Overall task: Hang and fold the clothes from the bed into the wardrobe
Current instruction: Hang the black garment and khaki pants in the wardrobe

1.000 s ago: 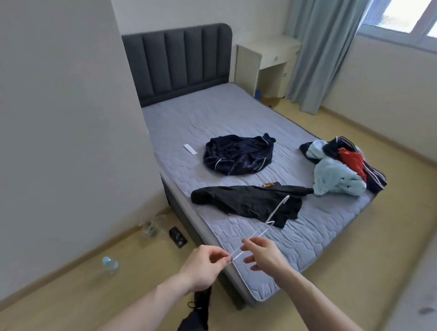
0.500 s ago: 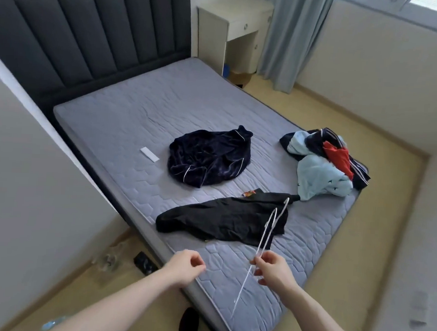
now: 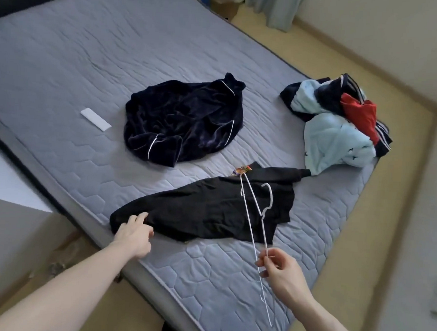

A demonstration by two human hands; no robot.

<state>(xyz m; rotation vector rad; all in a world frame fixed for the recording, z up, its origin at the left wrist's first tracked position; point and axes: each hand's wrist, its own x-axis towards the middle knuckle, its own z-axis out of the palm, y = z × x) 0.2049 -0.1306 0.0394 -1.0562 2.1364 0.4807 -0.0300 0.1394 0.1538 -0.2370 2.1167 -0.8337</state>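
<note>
1. A white wire hanger (image 3: 256, 225) is pinched between the thumb and fingers of the right hand (image 3: 281, 273) and held above the near edge of the mattress (image 3: 97, 45); its hook end is seen over the black garment.
2. The left hand (image 3: 134, 234) is stretched out with its fingers loosely spread, and the near left end of the black garment (image 3: 210, 210) is touched by its fingertips; nothing is gripped by it.
3. The black garment is spread flat on the near part of the mattress, with a small colourful tag (image 3: 242, 170) seen at its far edge.
4. A dark navy velvet garment with white piping (image 3: 184, 120) is heaped in the middle of the mattress, just beyond the black one and apart from it.
5. A pile of clothes (image 3: 338, 126) in light blue, red and striped navy is found at the right edge of the mattress, its light blue piece touching the right tip of the black garment.
6. A small white flat rectangular object (image 3: 95, 119) is laid on the mattress to the left of the velvet garment.
7. Yellowish flooring (image 3: 376, 224) is seen to the right of the bed, and a pale curtain (image 3: 269, 3) hangs at the far side.
</note>
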